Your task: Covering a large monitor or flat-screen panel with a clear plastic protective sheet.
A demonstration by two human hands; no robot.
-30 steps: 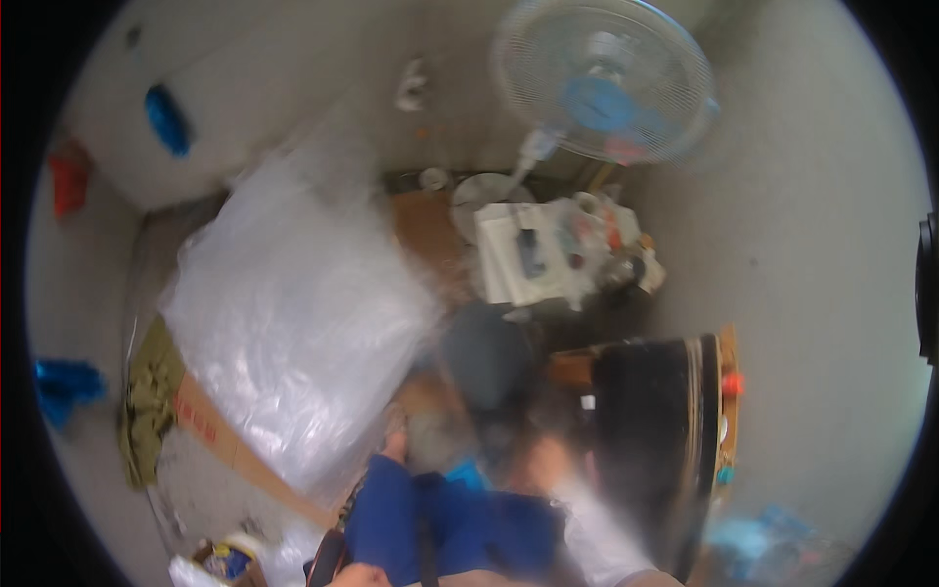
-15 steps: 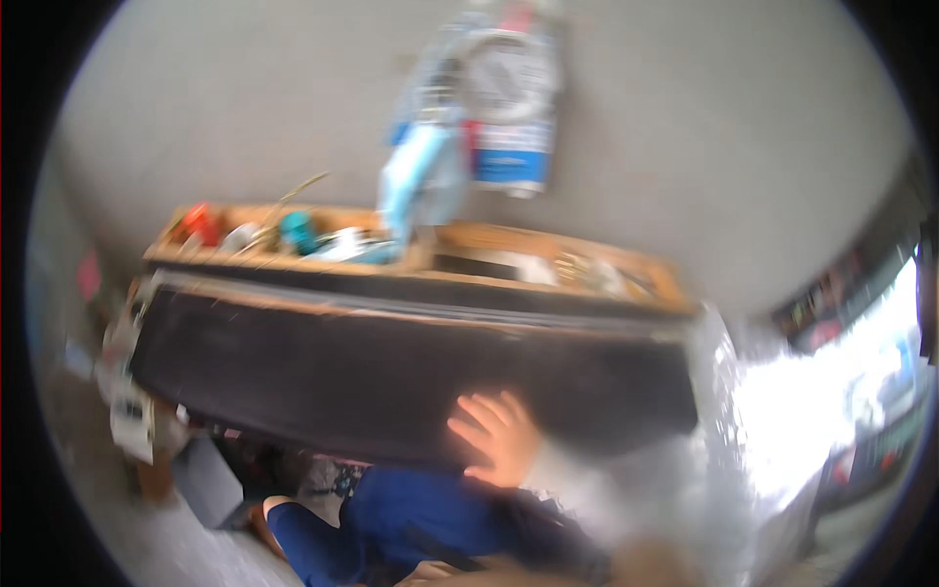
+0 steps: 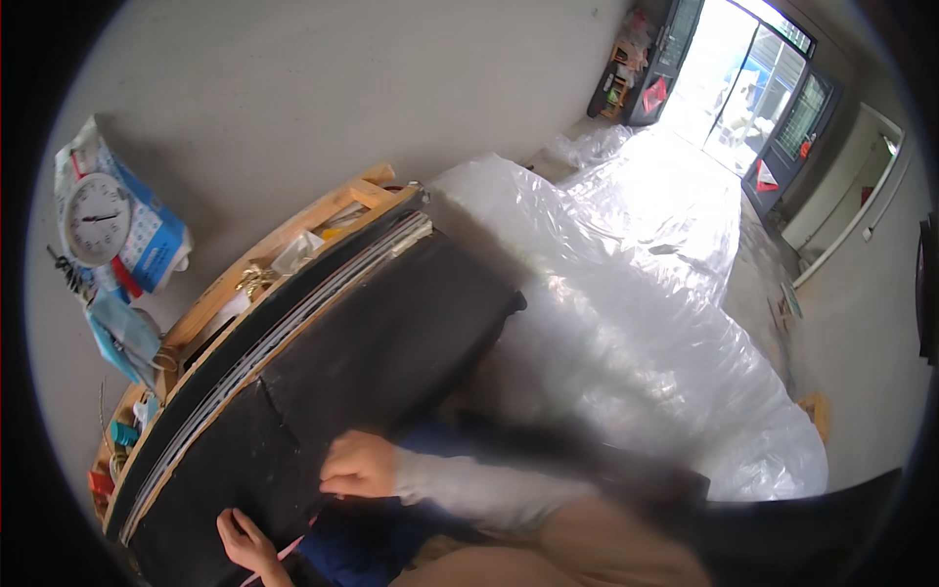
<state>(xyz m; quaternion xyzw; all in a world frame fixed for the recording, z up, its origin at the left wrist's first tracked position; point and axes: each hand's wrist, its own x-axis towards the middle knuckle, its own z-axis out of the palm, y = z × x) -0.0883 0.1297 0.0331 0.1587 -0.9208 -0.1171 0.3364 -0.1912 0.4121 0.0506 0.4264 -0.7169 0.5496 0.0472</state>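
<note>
A black-topped work table (image 3: 372,333) runs diagonally across the left half. My right hand (image 3: 359,465), in a pale sleeve, is at its near edge with fingers curled in; what they close on, if anything, is hidden. Lower left, my left hand (image 3: 246,543) touches the black top, its bent fingers and thumb slightly apart and nothing visible in them. A thin pink strip (image 3: 290,548) shows beside the left wrist. Dark blue cloth (image 3: 357,543) lies below and between my hands.
Along the table's back runs a wooden tray (image 3: 298,230) of small items. A round white dial (image 3: 95,219) and a light blue face mask (image 3: 122,333) hang on the wall. Crumpled clear plastic sheeting (image 3: 636,323) spreads at right toward an open glass door (image 3: 753,88).
The view has swung right, bringing the plastic sheeting and doorway in. My right hand, spread over the black top before, is now curled at its edge. My left hand has come into view on the table.
</note>
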